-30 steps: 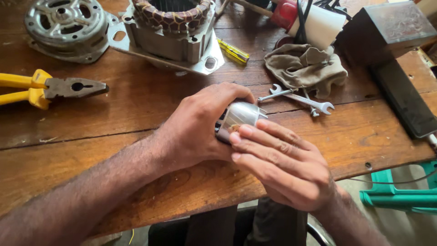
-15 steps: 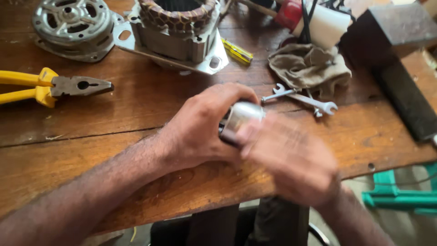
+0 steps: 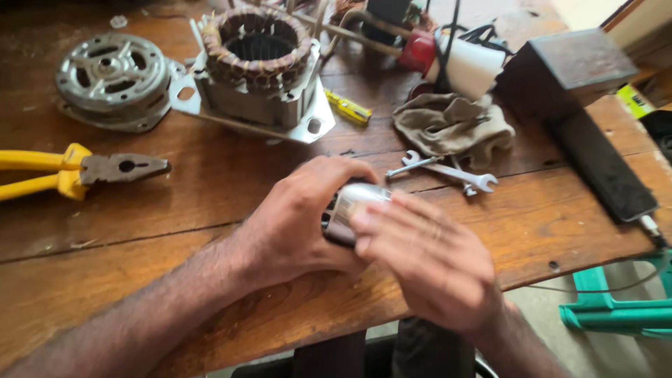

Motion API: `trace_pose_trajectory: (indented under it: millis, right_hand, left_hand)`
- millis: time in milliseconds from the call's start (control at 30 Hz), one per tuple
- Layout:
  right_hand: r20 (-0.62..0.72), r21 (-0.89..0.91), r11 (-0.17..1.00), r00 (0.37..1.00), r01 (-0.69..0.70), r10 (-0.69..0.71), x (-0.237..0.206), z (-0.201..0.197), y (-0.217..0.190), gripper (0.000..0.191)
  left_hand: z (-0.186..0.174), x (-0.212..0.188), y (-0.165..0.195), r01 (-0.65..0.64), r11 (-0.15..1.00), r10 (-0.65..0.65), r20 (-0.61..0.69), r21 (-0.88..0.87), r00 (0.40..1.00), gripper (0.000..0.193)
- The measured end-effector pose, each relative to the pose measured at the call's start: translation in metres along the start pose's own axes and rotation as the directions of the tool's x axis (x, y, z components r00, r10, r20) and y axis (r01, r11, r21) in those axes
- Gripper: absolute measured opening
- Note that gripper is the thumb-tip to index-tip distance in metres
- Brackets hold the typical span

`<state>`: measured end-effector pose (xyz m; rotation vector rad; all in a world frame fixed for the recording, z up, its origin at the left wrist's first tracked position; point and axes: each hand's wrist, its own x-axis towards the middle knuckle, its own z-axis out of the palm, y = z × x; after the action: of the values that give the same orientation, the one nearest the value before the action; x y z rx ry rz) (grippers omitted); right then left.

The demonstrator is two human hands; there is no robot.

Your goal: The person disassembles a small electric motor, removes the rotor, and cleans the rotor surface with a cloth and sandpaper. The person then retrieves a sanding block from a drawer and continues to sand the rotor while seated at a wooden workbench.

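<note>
My left hand [image 3: 297, 220] is wrapped around a shiny metal cylinder, a motor rotor [image 3: 348, 210], over the near part of the wooden workbench [image 3: 140, 231]. My right hand [image 3: 427, 262] lies flat against the rotor's near end, fingers together and blurred by motion. Most of the rotor is hidden between the two hands. A motor stator with copper windings [image 3: 255, 66] stands at the back, with a round metal end cover [image 3: 112, 77] to its left.
Yellow-handled pliers [image 3: 77, 169] lie at the left. Two small spanners [image 3: 448, 173] and a crumpled rag [image 3: 451, 126] sit right of my hands. A dark block with a long bar [image 3: 581, 105] occupies the right edge. A green stool [image 3: 616, 308] stands below.
The camera view has shifted, so the bench items sit lower in frame. My right hand has rubbed over the rotor's end, while my left hand keeps its grip.
</note>
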<state>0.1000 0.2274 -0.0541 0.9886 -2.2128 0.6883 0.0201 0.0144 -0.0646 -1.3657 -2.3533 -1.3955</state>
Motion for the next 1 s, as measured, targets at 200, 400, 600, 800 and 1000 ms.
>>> trace_pose_trajectory:
  millis: [200,400,600,800,1000]
  right_hand:
    - [0.034,-0.005,0.999,0.998,0.052,-0.052,0.0021,-0.0016,-0.0012,0.027]
    - [-0.018,0.04,0.999,0.999,-0.032,0.033,0.0029,-0.0007,-0.0012,0.023]
    - [-0.052,0.003,0.999,0.997,-0.053,0.053,0.0051,-0.0025,0.0002,0.028]
    - [-0.017,0.029,0.994,0.994,-0.103,0.104,0.0043,-0.0014,0.0047,0.024]
    - [-0.036,0.041,0.989,0.989,-0.143,0.144,0.0048,-0.0004,-0.0001,0.023]
  left_hand:
    - [0.001,0.0018,0.0013,-0.01,1.0,0.01,-0.007,0.02,1.0,0.074]
    - [-0.0006,0.0022,0.002,0.009,1.0,-0.009,-0.003,-0.009,1.0,0.077]
    - [-0.0016,0.0049,0.0068,0.092,0.995,-0.092,-0.018,-0.039,0.996,0.071]
    - [-0.0022,0.0042,0.0083,0.08,0.997,-0.08,-0.011,-0.002,0.997,0.072]
    - [-0.0021,0.0013,0.0078,0.042,0.998,-0.04,-0.037,0.049,0.999,0.074]
